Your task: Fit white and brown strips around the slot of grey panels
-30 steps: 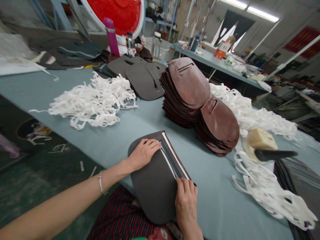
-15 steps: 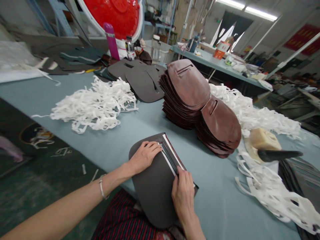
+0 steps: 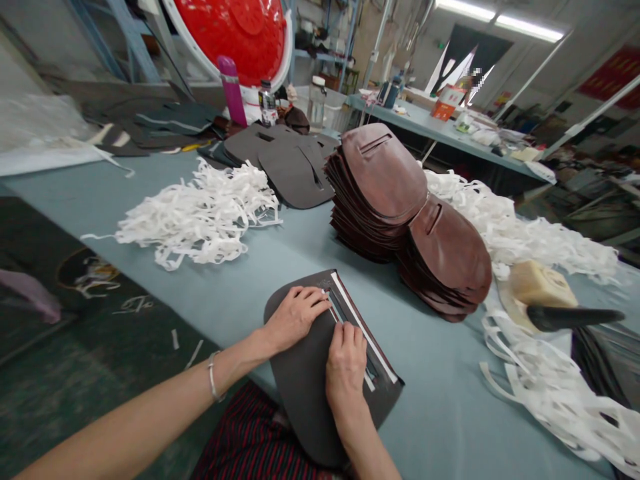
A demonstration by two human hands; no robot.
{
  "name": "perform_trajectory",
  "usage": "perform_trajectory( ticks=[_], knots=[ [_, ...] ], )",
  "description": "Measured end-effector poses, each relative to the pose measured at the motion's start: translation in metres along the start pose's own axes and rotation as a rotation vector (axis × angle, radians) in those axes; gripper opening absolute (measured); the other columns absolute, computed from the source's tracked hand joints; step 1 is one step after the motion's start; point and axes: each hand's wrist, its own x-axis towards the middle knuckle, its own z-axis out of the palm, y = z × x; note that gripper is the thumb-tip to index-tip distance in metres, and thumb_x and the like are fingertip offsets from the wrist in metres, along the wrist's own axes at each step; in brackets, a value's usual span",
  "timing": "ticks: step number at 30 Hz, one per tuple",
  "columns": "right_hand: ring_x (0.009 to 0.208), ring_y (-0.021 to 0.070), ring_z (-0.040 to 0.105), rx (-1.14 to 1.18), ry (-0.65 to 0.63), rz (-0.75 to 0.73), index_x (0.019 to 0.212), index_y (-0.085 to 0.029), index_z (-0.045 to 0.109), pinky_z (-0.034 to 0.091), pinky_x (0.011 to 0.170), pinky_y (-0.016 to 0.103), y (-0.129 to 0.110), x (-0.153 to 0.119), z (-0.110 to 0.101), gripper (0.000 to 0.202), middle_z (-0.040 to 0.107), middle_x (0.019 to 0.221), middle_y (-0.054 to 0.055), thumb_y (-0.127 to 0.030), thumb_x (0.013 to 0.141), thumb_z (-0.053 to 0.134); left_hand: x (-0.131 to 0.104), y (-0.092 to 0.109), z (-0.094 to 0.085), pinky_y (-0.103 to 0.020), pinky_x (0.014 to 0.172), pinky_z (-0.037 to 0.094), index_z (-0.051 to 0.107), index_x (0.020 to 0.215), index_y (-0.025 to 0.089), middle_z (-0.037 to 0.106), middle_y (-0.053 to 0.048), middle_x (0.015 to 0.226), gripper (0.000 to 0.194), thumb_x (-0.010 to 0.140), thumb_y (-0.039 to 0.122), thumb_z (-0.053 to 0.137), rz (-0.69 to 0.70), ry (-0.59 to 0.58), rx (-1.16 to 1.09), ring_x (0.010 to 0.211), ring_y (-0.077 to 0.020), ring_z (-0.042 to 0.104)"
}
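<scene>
A dark grey rounded panel (image 3: 305,400) with a long slot lies partly on the table and partly over my lap. One white strip (image 3: 370,333) runs along its straight right edge, where a narrow brown border shows. A second white strip (image 3: 371,384) follows the slot's near side, its middle covered by my fingers. My left hand (image 3: 299,315) rests on the panel, fingers stretched to the slot's upper end. Curled over the slot's near edge, my right hand (image 3: 346,363) grips the panel there; its thumb and anything pinched under the fingertips are hidden.
Two stacks of brown slotted panels (image 3: 385,173) stand beyond my hands. White strips (image 3: 200,217) are heaped at left, with more white strips (image 3: 560,393) at right near a yellowish block (image 3: 543,283) and a black handle (image 3: 575,317). Grey panels (image 3: 295,170) and a purple bottle (image 3: 231,90) are behind.
My right hand has moved left off the panel's right edge area and now sits curled over the slot's near edge. My left hand stays at the slot's upper end. The view has shifted slightly.
</scene>
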Motion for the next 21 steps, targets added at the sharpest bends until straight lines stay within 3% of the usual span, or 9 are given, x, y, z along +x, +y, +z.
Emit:
perform_trajectory(
  ticks=[10,15,19,21],
  knots=[
    [0.092,0.0294,0.049,-0.05,-0.005,-0.123,0.112,-0.01,0.058,0.043,0.076,0.046,0.053,-0.087,-0.042,0.034,0.059,0.102,0.018,-0.004,0.087,0.035,0.0,0.001,0.003,-0.04,0.093,0.036,0.057,0.118,0.023,0.059,-0.007,0.121,0.034,0.09,0.013,0.039,0.02,0.006,0.013,0.118,-0.0217,0.048],
    [0.096,0.0241,0.05,0.097,-0.026,-0.008,0.101,-0.015,0.06,0.043,0.081,0.042,0.06,-0.098,-0.051,0.024,0.058,0.102,0.013,-0.012,0.092,0.038,-0.002,0.0,0.008,-0.043,0.094,0.036,0.055,0.121,0.023,0.06,-0.008,0.122,0.038,0.088,0.011,0.04,0.035,0.021,-0.002,0.118,-0.0229,0.048],
    [0.111,0.0229,0.046,0.216,0.032,0.032,0.1,-0.016,0.057,0.039,0.089,0.041,0.063,-0.1,-0.048,0.026,0.057,0.114,0.012,-0.007,0.092,0.034,0.001,-0.002,0.01,-0.044,0.094,0.037,0.055,0.121,0.022,0.058,-0.01,0.123,0.038,0.089,0.011,0.038,0.046,0.011,-0.004,0.119,-0.0249,0.046],
    [0.113,0.0222,0.046,0.252,0.04,0.027,0.103,-0.016,0.056,0.038,0.09,0.041,0.065,-0.101,-0.046,0.028,0.058,0.115,0.011,-0.005,0.091,0.033,0.002,0.007,0.009,-0.045,0.094,0.036,0.055,0.121,0.02,0.058,-0.01,0.123,0.037,0.09,0.011,0.037,0.059,-0.001,-0.001,0.121,-0.0256,0.045]
  ],
)
